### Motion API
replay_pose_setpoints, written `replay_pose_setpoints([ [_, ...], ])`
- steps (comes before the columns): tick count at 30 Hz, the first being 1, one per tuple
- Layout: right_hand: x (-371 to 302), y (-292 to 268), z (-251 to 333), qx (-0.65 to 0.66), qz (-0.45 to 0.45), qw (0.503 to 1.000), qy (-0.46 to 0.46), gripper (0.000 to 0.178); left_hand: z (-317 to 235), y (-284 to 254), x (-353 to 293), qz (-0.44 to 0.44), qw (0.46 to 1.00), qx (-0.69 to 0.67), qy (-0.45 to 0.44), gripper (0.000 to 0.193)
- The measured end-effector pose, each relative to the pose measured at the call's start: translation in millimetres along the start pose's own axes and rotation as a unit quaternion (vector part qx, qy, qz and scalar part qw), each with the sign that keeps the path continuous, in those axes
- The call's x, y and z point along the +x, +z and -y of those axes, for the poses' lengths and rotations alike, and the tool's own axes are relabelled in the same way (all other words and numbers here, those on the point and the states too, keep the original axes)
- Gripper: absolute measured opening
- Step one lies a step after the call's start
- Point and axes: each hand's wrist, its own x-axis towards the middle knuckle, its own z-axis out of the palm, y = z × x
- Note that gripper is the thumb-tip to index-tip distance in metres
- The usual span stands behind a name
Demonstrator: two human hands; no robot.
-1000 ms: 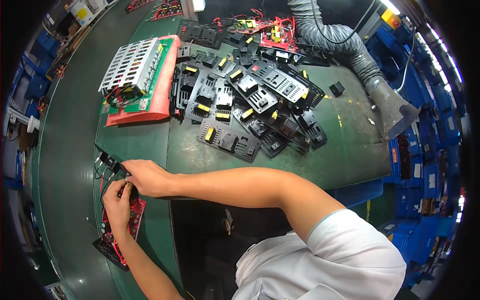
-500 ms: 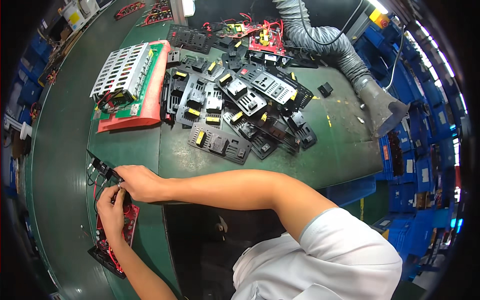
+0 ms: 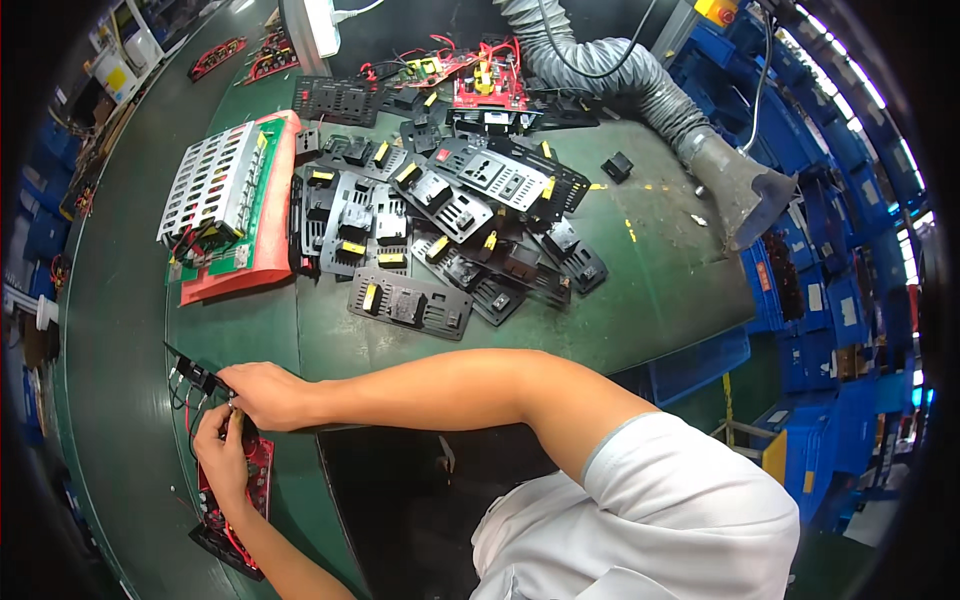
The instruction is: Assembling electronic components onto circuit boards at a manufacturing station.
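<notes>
My right hand [image 3: 264, 394] is closed on the edge of a black socket panel [image 3: 200, 376], which stands tilted on the left side of the bench. Thin black and red wires run down from this panel. Just below, my left hand [image 3: 222, 462] has its thumb and finger pinched together at the panel's lower end. What lies between those fingertips is too small to make out, though a wire end is possible. Beneath and beside my left hand lies a red circuit board [image 3: 262, 478] with red wires, partly hidden by the hand and forearm.
Black panels [image 3: 410, 305] with sockets and yellow parts lie heaped across the middle. Left of them, a white perforated metal cover [image 3: 212, 182] sits on a green board over orange-red foam [image 3: 235, 287]. A grey duct hose [image 3: 645, 85] hangs behind. Blue bins [image 3: 815, 400] line the right.
The view has shifted, so the bench items appear farther left. Both hands stay together at the socket panel, with little visible change in their grip.
</notes>
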Motion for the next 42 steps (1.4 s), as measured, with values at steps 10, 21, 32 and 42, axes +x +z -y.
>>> replay_pose_setpoints([
  [10,3,-5,2,-0.010,0.017,1.000,0.025,0.020,10,-1,3,-0.014,0.997,-0.072,-0.027,0.019],
  [21,14,-19,3,-0.027,0.053,0.993,0.097,0.025,8,3,5,-0.069,0.996,-0.053,-0.007,0.022],
  [32,13,-20,6,-0.057,0.028,0.995,0.075,0.026,-9,-1,3,-0.090,0.996,-0.006,0.029,0.020],
  [42,10,-18,10,0.028,0.053,0.993,0.098,0.028,-11,2,-4,-0.119,0.992,-0.048,0.001,0.018],
])
